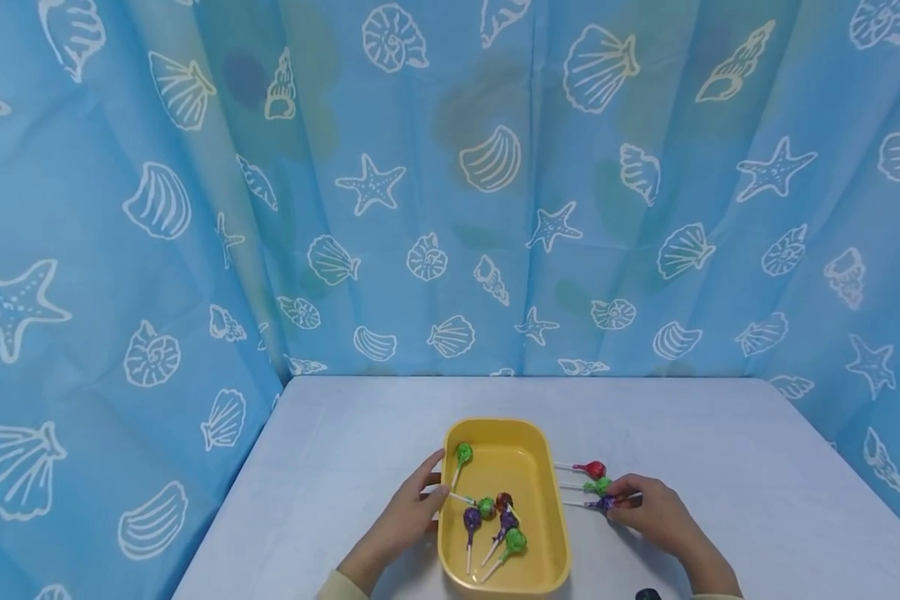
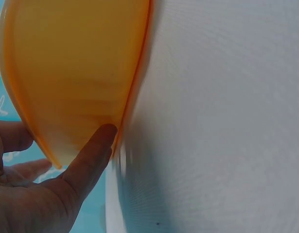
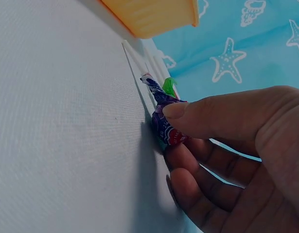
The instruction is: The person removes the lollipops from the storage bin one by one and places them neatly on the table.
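Pinching a purple lollipop [image 3: 165, 127] by its wrapped head, the right hand [image 1: 663, 517] covers part of the candy in the head view, where only the stick and some wrapper come out from under the fingers. The left hand [image 1: 407, 521] lies against the left side of the yellow tray [image 1: 525, 458], its fingers spread and touching rather than clenched; some of them are partly hidden by the rim from above. Among the sweets inside the tray, a reddish-brown lollipop [image 1: 504, 500] overlaps its neighbours, so its stick is hard to trace. A dark object [image 1: 647, 594] is cut off by the bottom edge, and I cannot tell what it is.

From the left wrist, the tray's outer wall fills the upper left, cut off at the top, and one long finger shows pressed flat on it, low down near the white bench [image 1: 690, 433]. The right-wrist view brings out the thumb on the purple wrapper and a red patch printed there; behind it only a scrap of the green lollipop [image 1: 598, 485] is plain. The head view alone shows the red lollipop [image 1: 596, 470] clearly, farthest in a row of three on the bench just right of the tray, all sticks toward it. A blue curtain [image 1: 420, 200] hangs behind.
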`<state>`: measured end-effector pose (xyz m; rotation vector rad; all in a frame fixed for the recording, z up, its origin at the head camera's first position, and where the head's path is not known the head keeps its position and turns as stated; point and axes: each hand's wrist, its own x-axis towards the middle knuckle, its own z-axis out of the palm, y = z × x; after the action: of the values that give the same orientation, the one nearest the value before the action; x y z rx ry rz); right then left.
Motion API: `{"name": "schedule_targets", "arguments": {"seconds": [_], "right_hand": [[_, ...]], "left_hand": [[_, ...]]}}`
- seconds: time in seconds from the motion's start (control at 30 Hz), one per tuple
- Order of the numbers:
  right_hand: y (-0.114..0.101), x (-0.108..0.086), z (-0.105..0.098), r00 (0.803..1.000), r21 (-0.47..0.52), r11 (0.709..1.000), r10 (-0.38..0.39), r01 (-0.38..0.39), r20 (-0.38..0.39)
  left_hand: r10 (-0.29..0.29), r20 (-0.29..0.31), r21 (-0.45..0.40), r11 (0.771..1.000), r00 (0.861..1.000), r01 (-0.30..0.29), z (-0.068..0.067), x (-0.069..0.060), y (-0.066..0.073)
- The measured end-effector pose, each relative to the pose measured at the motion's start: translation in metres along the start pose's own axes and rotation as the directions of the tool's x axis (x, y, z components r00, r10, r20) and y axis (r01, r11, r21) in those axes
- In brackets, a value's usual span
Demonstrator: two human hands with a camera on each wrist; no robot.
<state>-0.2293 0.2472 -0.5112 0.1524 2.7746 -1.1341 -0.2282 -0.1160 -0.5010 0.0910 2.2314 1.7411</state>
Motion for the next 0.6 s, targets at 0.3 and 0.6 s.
{"name": "schedule_targets", "arguments": {"seconds": [0.3,0.6], "right_hand": [[0.0000,0.0003,-0.0017,1.000,0.007,1.000,0.014,-0.014,0.011],[-0.0019,-0.0027,-0.0066,1.000,-0.005,1.000,-0.003,0.003,0.004]], "left_hand": [[0.008,-0.004,-0.003,1.000,1.000,-0.008,0.0001,-0.0002,-0.0006],[0.021,-0.006,0.004,1.000,1.000,-0.021,0.0001,0.0002,-0.0028]]}}
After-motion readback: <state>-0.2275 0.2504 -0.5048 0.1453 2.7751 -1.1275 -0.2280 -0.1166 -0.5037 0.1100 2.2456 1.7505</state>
